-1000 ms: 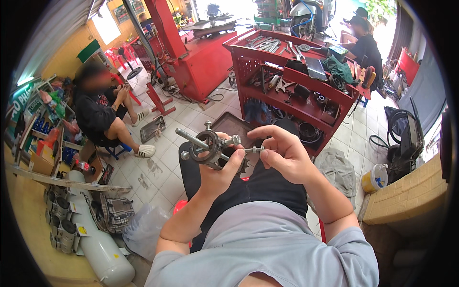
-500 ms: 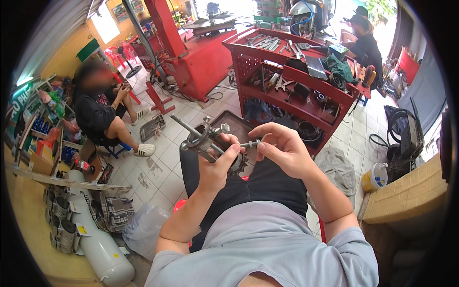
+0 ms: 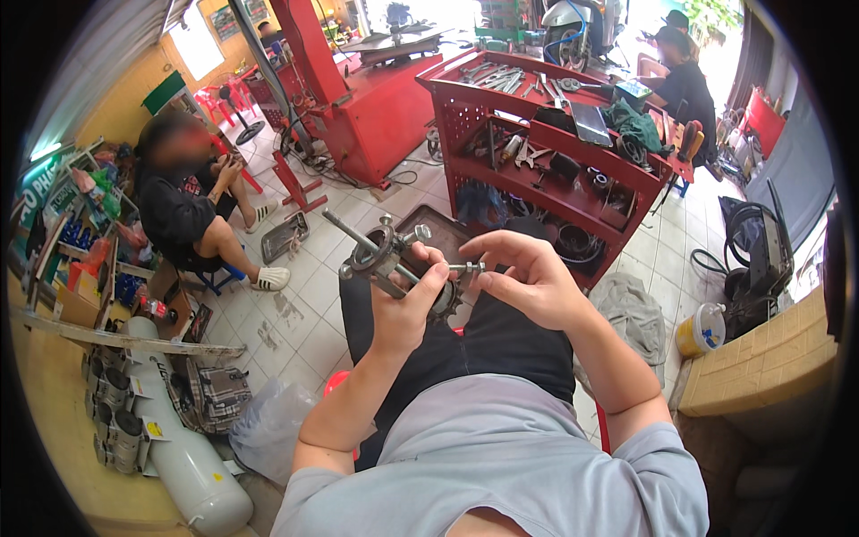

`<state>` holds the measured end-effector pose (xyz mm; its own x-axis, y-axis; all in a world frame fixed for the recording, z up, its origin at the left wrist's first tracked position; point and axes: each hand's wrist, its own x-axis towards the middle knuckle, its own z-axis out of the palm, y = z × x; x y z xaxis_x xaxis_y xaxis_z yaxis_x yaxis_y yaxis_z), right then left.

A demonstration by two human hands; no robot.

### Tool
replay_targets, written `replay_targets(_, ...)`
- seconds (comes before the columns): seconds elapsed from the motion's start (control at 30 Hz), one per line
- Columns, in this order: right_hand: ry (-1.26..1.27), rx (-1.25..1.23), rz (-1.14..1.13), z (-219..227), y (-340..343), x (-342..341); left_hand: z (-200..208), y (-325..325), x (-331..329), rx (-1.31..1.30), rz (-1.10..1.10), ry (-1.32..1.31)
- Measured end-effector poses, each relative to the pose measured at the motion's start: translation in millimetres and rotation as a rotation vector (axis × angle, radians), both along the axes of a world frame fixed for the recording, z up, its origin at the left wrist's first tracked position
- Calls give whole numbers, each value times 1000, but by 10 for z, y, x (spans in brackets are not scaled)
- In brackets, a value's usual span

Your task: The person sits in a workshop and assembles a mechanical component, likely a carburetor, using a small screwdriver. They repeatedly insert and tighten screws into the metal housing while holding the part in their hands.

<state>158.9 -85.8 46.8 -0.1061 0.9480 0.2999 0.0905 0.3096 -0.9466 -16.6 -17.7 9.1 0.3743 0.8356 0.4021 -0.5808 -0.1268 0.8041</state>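
1. Far left, a pale grey gas cylinder (image 3: 183,430) lies near a plaid bag (image 3: 222,392), with a clear plastic bag (image 3: 273,425) just beside them.
2. Beyond these, a co-worker (image 3: 174,215) in dark clothes sits on a low stool.
3. In front of you, above your lap, is the ring-shaped metal fixture (image 3: 369,258); a long rod (image 3: 349,230) runs through it, slanting up to the left, and a toothed wheel (image 3: 444,309) sits at its lower end.
4. Your left hand (image 3: 407,304) is wrapped around that fixture, thumb pressed along its near side.
5. Behind it, a dark shallow tray (image 3: 438,231) rests on the tiled floor (image 3: 309,333).
6. A bolt (image 3: 465,268) points right from the fixture.
7. Your right hand (image 3: 530,282) pinches the bolt's outer end with the thumb and a curled finger, index finger stretched above.
8. Farther right stand a red tool cart (image 3: 456,166) carrying wrenches (image 3: 506,80), then a yellow bucket (image 3: 698,335).
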Motion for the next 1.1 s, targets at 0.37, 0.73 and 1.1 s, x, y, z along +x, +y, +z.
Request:
replay_targets(0.37, 124, -29, 101, -34, 51, 19, -5, 9, 10, 60, 45, 43)
replay_targets(0.73, -58, -43, 62, 2, 39, 35, -2, 89, -2, -216, -165, 35)
replay_targets(1.1, 325, 20, -147, -190, 141, 85, -244, 146, 121, -597, -256, 141)
